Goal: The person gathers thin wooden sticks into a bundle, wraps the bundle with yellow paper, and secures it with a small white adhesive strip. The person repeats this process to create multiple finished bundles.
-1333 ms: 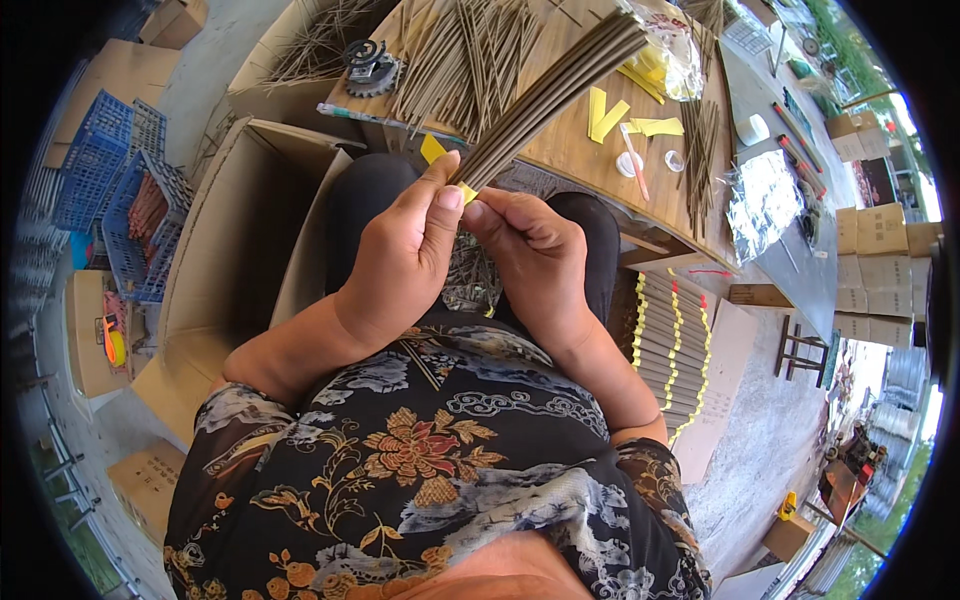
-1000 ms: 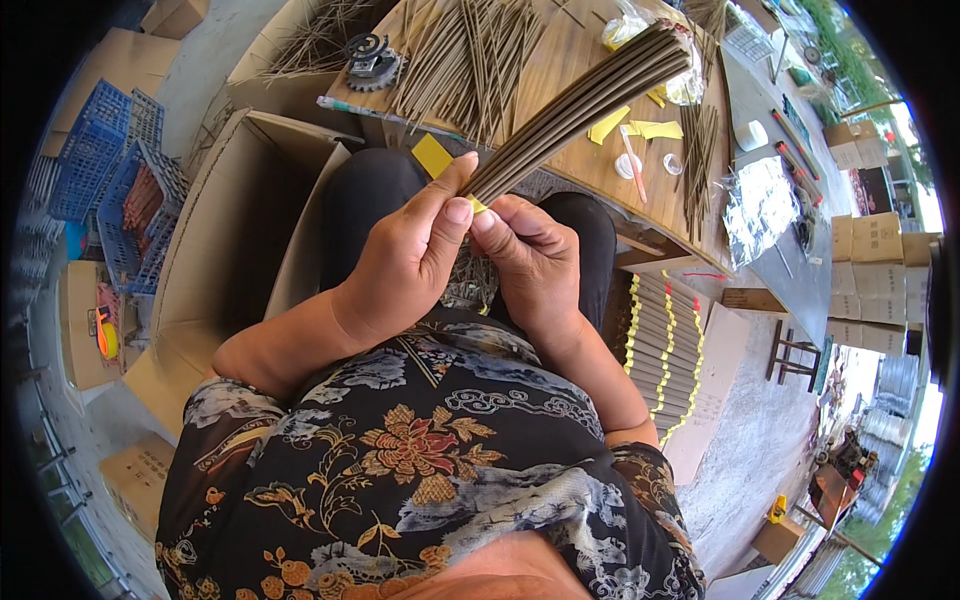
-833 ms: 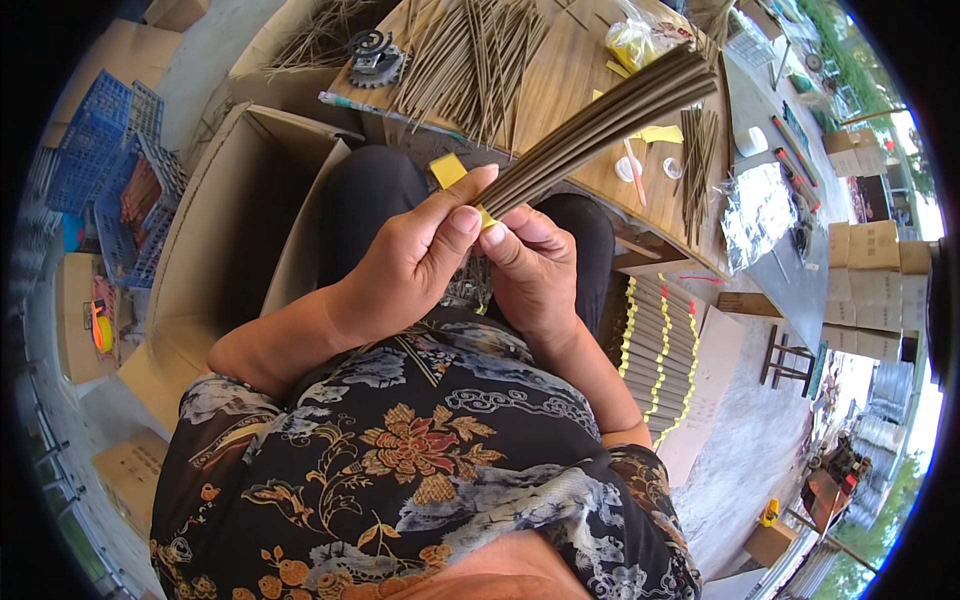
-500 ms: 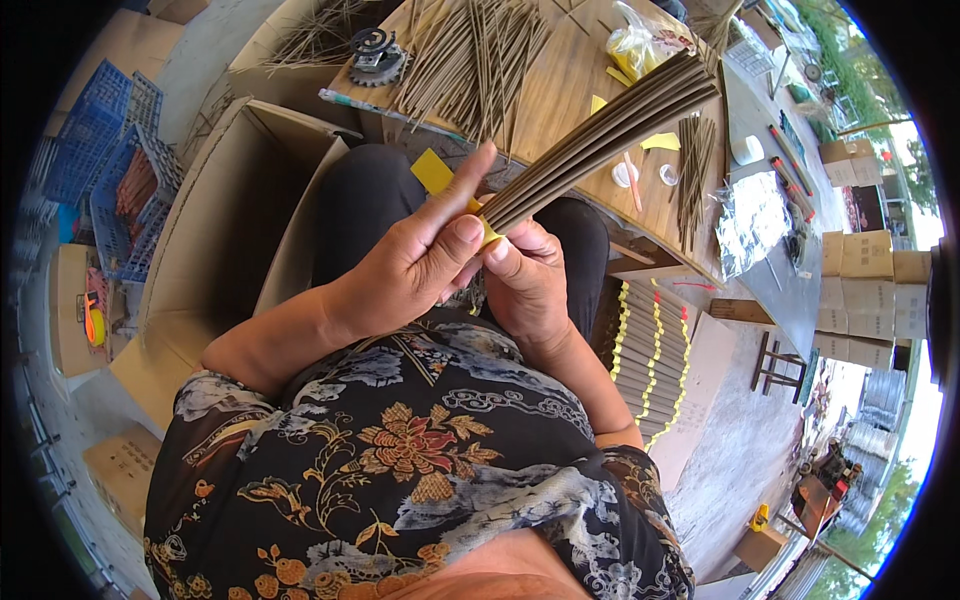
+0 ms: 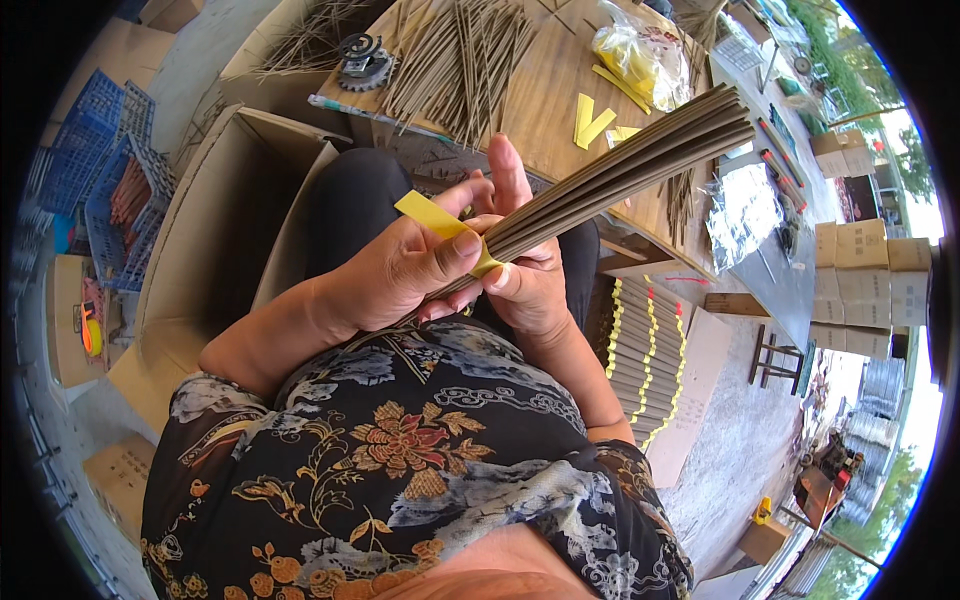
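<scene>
The left hand [image 5: 400, 275] is closed around the lower part of a bundle of sticks [image 5: 620, 175], with the thumb pressed on a yellow paper strip [image 5: 440, 218] that is wrapped around the bundle. One end of the strip stands free above the thumb; the other end is hidden under the fingers, so how far it goes around cannot be seen. The right hand [image 5: 525, 275] is placed behind the bundle and is partly covered by it. Its lower fingers are curled around the sticks, while one finger is stretched straight up. The bottom ends of the sticks are hidden between the two hands.

The bundle is held in front of the body, above the lap. It is made of many thin, straight, grey-brown sticks that are packed tightly and spread a little toward the upper right, where the tips end over the wooden table [image 5: 545, 95].

On the table, loose sticks [image 5: 455, 60] are scattered, and some yellow strips [image 5: 590, 118] and a yellow plastic bag [image 5: 640, 55] are lying beside them. An open cardboard box [image 5: 215, 230] is standing to the left of the legs. Bundles already tied with yellow bands [image 5: 640, 360] are stacked on the right, partly cut off by the arm.
</scene>
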`<state>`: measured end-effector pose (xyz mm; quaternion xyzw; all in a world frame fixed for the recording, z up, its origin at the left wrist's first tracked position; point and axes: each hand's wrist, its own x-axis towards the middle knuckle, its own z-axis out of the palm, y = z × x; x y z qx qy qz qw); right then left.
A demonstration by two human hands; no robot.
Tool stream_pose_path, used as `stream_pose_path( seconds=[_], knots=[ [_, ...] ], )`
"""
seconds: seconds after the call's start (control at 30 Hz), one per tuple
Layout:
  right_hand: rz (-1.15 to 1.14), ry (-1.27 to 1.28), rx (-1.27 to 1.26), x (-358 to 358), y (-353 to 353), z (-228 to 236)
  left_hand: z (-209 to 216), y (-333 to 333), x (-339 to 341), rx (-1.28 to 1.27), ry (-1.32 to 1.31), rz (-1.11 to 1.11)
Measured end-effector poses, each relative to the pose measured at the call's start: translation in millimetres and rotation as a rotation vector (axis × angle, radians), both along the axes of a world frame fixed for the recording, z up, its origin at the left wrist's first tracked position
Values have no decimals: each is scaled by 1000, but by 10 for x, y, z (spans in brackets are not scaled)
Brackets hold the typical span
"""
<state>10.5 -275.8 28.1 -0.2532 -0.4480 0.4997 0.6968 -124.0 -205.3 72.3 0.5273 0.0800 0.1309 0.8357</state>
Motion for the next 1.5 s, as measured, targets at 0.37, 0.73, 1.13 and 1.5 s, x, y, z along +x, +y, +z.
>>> stream_pose_path(
  seconds=[0.37,0.73,1.13,1.5],
  knots=[
    [-219,-554,-54,221,-78,248,19,114,-37,56,122,13],
    [-232,-230,-484,104,-107,348,-11,206,-25,505,261,42],
    [-345,-197,-406,61,-104,287,-122,201,36,1306,-56,296],
    [-393,-158,-393,21,-168,282,-110,160,59,1552,-68,282]
  ],
)
